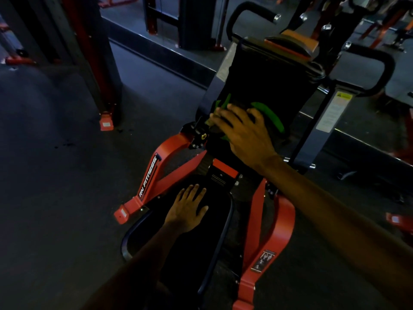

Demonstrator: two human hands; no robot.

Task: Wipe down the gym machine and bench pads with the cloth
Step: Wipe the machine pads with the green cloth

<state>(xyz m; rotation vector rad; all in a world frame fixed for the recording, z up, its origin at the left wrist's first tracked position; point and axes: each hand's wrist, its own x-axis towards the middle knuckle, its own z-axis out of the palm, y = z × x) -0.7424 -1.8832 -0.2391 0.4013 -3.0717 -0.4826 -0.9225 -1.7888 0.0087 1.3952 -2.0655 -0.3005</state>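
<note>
Head view looked down on a red-framed gym machine (154,173) in a dim room; my right hand (243,135) lay spread, palm down, on the lower part of the black back pad (268,79), pressing a green cloth (271,116) flat against it; the fingers were splayed rather than curled, so the cloth was pinned beneath the palm and not gripped in a fist; green edges of it showed above the fingertips at the left and in a curved strip to the right of the hand. My left hand (188,209) rested flat and empty on the black seat pad (178,260), fingers apart and pointing towards the back pad, holding nothing. The back pad stood tilted away from me, with an orange patch (295,42) at its top and black looped handles (248,17) rising on either side; a white warning label (334,110) ran down the grey upright to the right of the pad. Two red frame arms spread out on either side of the seat; the left one carried white lettering, and the right one (274,238) bore a small instruction plate. Dark rubber floor (55,198) lay around the machine, and a red and black post (98,63) stood well apart to the left; other red equipment further back was too blurred to make out.
</note>
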